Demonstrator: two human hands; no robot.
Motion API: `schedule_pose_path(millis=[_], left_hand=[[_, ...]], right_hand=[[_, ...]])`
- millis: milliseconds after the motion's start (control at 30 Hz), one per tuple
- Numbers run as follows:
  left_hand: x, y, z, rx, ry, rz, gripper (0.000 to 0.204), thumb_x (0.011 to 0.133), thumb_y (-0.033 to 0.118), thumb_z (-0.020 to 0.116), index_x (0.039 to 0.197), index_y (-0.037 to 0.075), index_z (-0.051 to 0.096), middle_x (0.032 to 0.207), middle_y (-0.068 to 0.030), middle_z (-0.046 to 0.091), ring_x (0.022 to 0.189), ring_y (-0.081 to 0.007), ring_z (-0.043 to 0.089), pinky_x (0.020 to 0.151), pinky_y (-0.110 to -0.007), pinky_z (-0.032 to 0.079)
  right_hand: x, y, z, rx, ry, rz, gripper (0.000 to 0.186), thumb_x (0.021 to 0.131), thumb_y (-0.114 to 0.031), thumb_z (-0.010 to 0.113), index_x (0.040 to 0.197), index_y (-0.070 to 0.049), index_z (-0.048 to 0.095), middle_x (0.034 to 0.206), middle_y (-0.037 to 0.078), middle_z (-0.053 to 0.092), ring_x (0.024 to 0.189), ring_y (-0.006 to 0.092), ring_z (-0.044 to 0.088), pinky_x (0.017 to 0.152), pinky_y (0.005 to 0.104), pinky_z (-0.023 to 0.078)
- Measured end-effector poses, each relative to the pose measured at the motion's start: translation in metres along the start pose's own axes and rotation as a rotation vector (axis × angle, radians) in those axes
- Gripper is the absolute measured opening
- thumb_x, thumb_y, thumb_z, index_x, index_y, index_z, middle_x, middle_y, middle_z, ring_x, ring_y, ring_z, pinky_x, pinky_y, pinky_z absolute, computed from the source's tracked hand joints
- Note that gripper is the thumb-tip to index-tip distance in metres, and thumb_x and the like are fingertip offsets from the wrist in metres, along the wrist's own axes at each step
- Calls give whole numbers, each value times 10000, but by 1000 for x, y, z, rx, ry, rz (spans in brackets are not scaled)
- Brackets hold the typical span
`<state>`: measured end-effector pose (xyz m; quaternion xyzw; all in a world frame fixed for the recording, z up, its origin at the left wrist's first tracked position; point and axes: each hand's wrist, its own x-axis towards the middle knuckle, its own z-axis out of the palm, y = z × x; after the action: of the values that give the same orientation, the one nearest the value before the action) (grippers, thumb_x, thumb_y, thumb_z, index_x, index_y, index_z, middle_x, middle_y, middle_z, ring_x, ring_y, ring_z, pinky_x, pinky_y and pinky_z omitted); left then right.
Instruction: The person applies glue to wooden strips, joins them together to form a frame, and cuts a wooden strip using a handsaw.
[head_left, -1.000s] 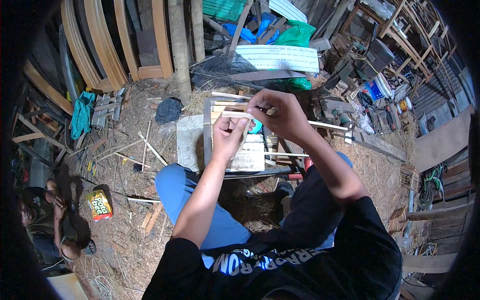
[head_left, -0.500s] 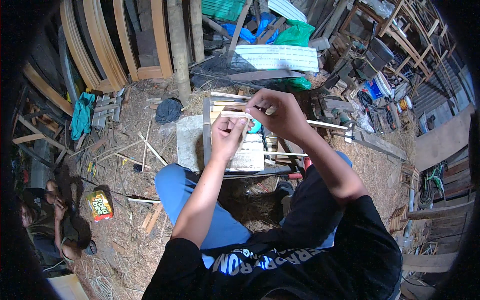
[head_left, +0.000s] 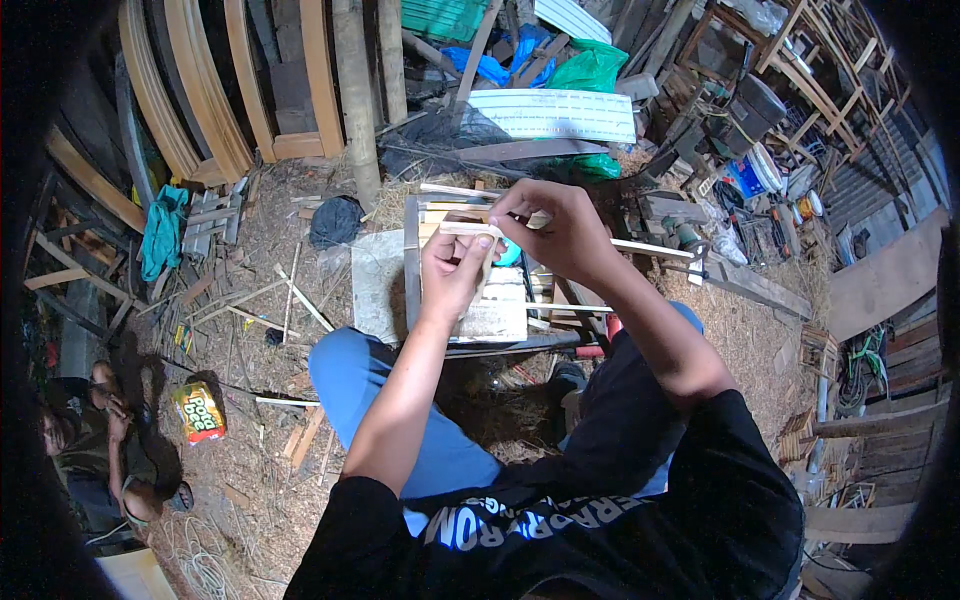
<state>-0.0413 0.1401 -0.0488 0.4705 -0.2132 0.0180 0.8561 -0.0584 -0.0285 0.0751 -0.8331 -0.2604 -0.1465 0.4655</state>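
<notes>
My left hand [head_left: 452,275] is closed round a small pale wooden piece [head_left: 462,229], with its thumb on top near one end. Fingertips of my right hand [head_left: 550,222] are pinched together at that same end; whatever they hold is too small to make out. Both hands are above a low work stand [head_left: 412,262] with a dark wooden edge, in front of my knees. Several thin wooden strips lie across it, and a light block [head_left: 503,322] rests at its near side. Between my hands part of a turquoise round thing [head_left: 510,253] shows.
A person [head_left: 118,430] sits at the far left, near a yellow and red snack bag [head_left: 200,412]. Wood scraps litter the ground. A grey board [head_left: 378,290] lies left of the stand. Beyond stand a post [head_left: 358,120] and a white panel [head_left: 560,115]; a beam [head_left: 755,285] is at right.
Almost nothing differs. Both hands keep their grip and position at the wooden piece; the whole view has shifted very slightly.
</notes>
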Motion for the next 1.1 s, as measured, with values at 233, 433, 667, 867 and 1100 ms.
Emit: schedule_pose_path(millis=[233, 433, 667, 867, 1100], left_hand=[[0, 2, 4, -24, 9, 17, 173, 1056, 66, 657, 1215, -2, 646, 986, -98, 772, 895, -143, 731, 816, -286, 583], [0, 1, 3, 4, 1, 25, 161, 1058, 75, 660, 1202, 3, 657, 979, -86, 767, 887, -138, 726, 807, -284, 577], [0, 3, 4, -21, 9, 11, 175, 1053, 75, 665, 1210, -2, 653, 993, -85, 772, 898, -137, 734, 824, -289, 583], [0, 0, 1, -6, 6, 8, 169, 1050, 62, 663, 1209, 3, 656, 1013, -91, 777, 904, -141, 740, 825, -290, 588], [1, -1, -2, 36, -16, 10, 167, 1054, 64, 660, 1211, 10, 655, 1019, -93, 776, 907, -139, 741, 815, -282, 585]], right_hand=[[-1, 1, 0, 7, 2, 6, 82, 912, -59, 791, 963, -14, 744, 884, 88, 760, 827, 116, 700, 733, 317, 564], [-1, -3, -1, -48, -28, 55, 76, 922, -43, 800, 958, -5, 746, 935, 57, 777, 885, 86, 675, 818, 287, 543], [-1, -3, -1, -58, -9, 19, 62, 913, -34, 794, 940, -5, 747, 945, 67, 784, 889, 99, 695, 795, 294, 545], [-1, -1, 0, -66, -5, 12, 78, 902, -29, 804, 936, 2, 740, 956, 89, 784, 902, 124, 710, 808, 303, 558], [0, -6, 0, -55, -11, 7, 90, 903, -21, 802, 929, 18, 726, 959, 110, 778, 941, 149, 731, 836, 322, 571]])
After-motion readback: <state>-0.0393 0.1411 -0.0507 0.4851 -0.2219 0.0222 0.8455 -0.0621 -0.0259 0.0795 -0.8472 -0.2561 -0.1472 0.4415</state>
